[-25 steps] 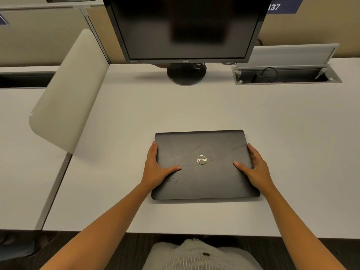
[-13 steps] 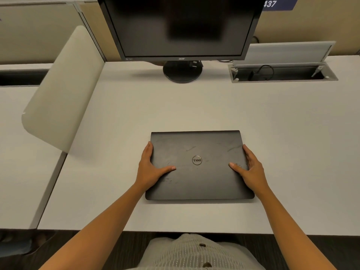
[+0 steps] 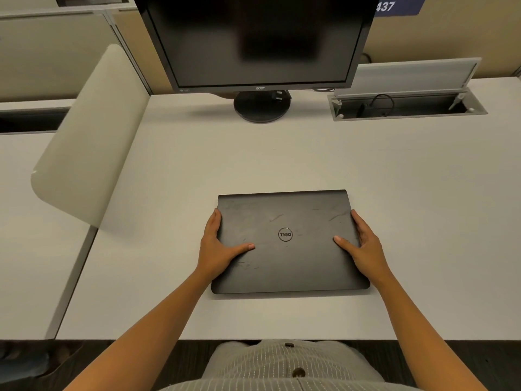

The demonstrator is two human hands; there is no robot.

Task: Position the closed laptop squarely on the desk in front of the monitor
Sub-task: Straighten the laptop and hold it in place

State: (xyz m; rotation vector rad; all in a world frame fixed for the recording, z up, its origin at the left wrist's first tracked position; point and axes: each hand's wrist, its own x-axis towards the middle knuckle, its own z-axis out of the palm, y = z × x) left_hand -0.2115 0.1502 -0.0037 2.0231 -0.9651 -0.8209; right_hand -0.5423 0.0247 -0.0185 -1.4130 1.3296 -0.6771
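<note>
A closed black laptop (image 3: 287, 215) with a round logo lies flat on the white desk (image 3: 282, 156), its edges roughly parallel to the desk's front edge. It sits below the dark monitor (image 3: 253, 38), slightly to the right of the monitor's round stand (image 3: 260, 108). My left hand (image 3: 220, 246) grips the laptop's left edge, fingers down the side and thumb lying on the lid. My right hand (image 3: 362, 244) holds the right edge the same way.
An open cable tray (image 3: 408, 105) with its lid raised is set into the desk at the back right. A curved beige divider panel (image 3: 87, 142) stands along the desk's left side. A neighbouring desk (image 3: 28, 235) lies to the left.
The laptop has shifted slightly left with both hands still on its sides. My grip looks the same.
</note>
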